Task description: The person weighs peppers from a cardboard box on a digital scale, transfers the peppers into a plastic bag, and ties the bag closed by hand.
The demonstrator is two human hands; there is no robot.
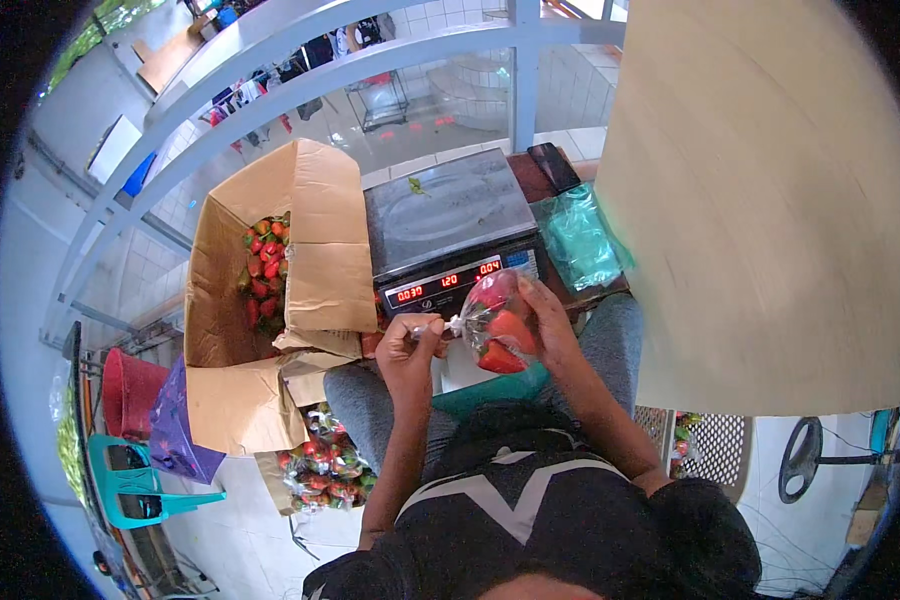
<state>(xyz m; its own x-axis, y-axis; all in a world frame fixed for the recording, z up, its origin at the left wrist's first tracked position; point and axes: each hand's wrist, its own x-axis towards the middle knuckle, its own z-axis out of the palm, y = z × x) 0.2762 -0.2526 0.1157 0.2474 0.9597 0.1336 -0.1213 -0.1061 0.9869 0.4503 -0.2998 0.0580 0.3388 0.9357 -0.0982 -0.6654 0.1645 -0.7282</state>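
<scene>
A clear plastic bag (478,338) with several red peppers (510,330) inside hangs between my hands, just in front of the scale. My left hand (408,352) pinches the bag's twisted neck, its fingers curled closed. My right hand (550,318) is closed around the bag's full side. Behind them stands a digital scale (445,210) with a lit red display; on its dark plate lies a small green leaf scrap (416,186). To the left, an open cardboard box (328,230) holds many loose red and green peppers (266,262).
Green plastic bags (578,235) and a dark phone (554,166) lie right of the scale. Bagged peppers (325,465) sit on the floor below the box. A teal chair (135,485) and red bin (130,393) stand left. A tall beige panel (760,200) bounds the right side.
</scene>
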